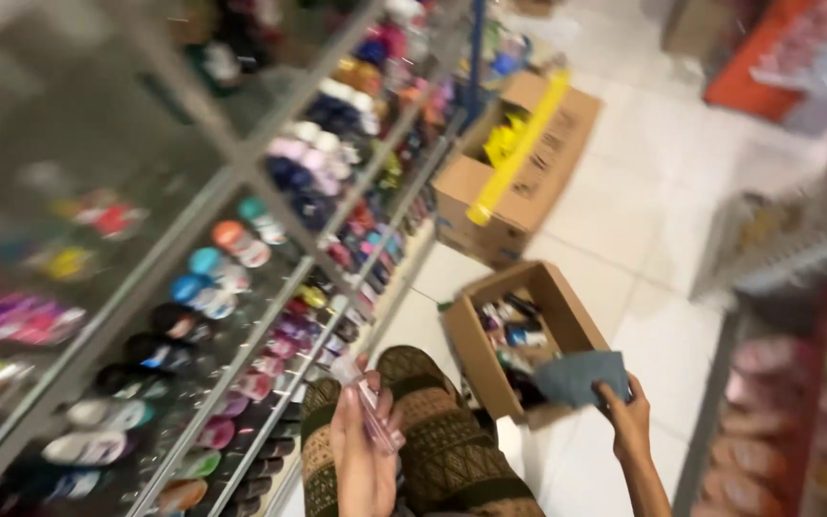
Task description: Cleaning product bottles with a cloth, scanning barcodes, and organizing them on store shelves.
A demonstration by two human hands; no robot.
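My left hand (361, 450) is raised over my knees and grips a small clear tube with a pinkish tint (368, 407). My right hand (626, 421) reaches out to the right and holds a grey-blue cloth (581, 375) at the edge of a small open cardboard box (567, 311). Small bottles and packets (512, 325) lie inside that box. My legs in dark patterned trousers (433, 445) are bent in front of a glass display case (145, 287).
The glass case on the left holds rows of small colourful jars and bottles (241, 258). A larger cardboard box (528, 172) with yellow items stands further back on the white tiled floor (653, 220). Shelves with goods (796, 383) line the right side.
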